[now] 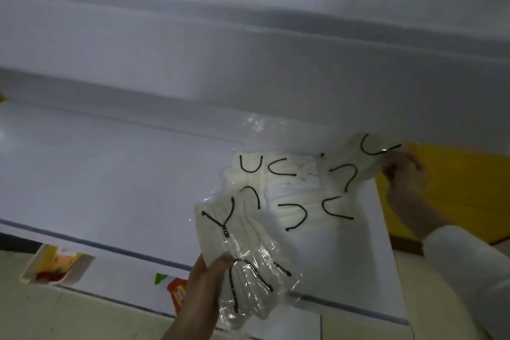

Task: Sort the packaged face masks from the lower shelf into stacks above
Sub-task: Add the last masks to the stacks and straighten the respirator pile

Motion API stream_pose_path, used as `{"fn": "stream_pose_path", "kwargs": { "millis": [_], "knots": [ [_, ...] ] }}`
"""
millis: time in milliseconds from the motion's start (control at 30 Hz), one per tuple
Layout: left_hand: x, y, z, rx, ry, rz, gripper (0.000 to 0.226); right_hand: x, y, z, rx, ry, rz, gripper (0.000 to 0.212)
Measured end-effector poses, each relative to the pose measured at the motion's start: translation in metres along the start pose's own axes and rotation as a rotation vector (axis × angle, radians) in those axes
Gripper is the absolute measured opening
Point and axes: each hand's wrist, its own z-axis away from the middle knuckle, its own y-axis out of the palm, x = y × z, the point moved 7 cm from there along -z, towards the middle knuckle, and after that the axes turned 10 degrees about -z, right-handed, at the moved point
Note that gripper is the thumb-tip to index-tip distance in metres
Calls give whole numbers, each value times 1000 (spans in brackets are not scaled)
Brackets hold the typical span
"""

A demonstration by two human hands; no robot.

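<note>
Upper right: right grip (405,171) pinches mask pack (350,165) by its right end, long axis running left over pile (292,212); left grip (201,284) holds second pack (242,246).

The masks (242,232) are cream-white with ribbed pleats and thin black ear loops, each in clear, glossy wrap. The shelf (110,174) is plain white, shading to pale grey toward 12 o'clock, with a dark line along its front edge. At 3 o'clock a panel (455,188) is bright yellow. The sleeve (469,270) at 4 o'clock is white. The floor (82,312) at 7 o'clock is pale beige tile. At 8 o'clock a white box (80,268) shows yellow, orange and red inside. At 6 o'clock a packet (178,292) is red-orange, beside a green scrap (160,278).
</note>
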Motion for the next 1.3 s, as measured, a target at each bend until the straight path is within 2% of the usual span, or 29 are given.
{"fn": "stream_pose_path", "kwargs": {
  "millis": [100, 200, 267, 333, 400, 467, 533, 600, 633, 700, 733, 800, 900, 967, 1033, 1133, 1200, 1267, 1300],
  "knots": [
    [-4, 12, 9, -44, 6, -37, 27, 25, 18, 20, 286, -51, 187, 16],
    [-3, 27, 22, -41, -28, -15, 24, 40, 50, 68, 569, 162, 7, 18],
    [-2, 42, 32, -19, -50, 1, 23, 37, 62, 107, 714, 297, 156, 6],
    [-6, 62, 45, 47, -70, 26, 29, 21, 58, 146, 778, 362, 353, 10],
    [-13, 84, 57, 130, -86, 131, 39, 10, 55, 178, 792, 268, 462, 24],
    [-20, 94, 67, 164, -78, 191, 37, 1, 53, 195, 782, 151, 529, 28],
    [-24, 94, 73, 157, 1, 104, 30, -1, 53, 202, 748, 85, 531, 26],
    [-22, 85, 74, 63, 48, -43, 44, 3, 55, 210, 794, 96, 506, 11],
    [-25, 80, 77, 16, 55, -67, 50, 9, 58, 217, 860, 94, 547, 20],
    [-32, 76, 81, -24, 50, -22, 42, 14, 57, 223, 967, 124, 669, 53],
    [-39, 77, 87, -22, 59, 14, 37, 21, 54, 227, 994, 168, 700, 63],
    [-57, 81, 102, 19, 103, 77, 39, 36, 52, 241, 1101, 192, 743, 63],
    [-77, 85, 128, 96, 141, 79, 46, 62, 52, 267, 1231, -13, 827, 38],
    [-90, 79, 145, 135, 149, 52, 29, 86, 54, 285, 1270, -141, 838, 20],
    [-109, 58, 160, 100, 188, 3, 18, 114, 56, 305, 1326, -285, 926, 15],
    [-158, 16, 184, 72, 353, -110, 61, 159, 60, 334, 1434, -506, 1072, 17],
    [-200, 19, 216, 210, 474, -330, 79, 196, 68, 356, 1500, -639, 1137, 16],
    [-239, 36, 248, 343, 563, -523, 79, 237, 80, 375, 1537, -735, 1200, 14],
    [-261, 46, 261, 353, 625, -604, 73, 259, 88, 381, 1534, -787, 1237, 13]
  ]
}}
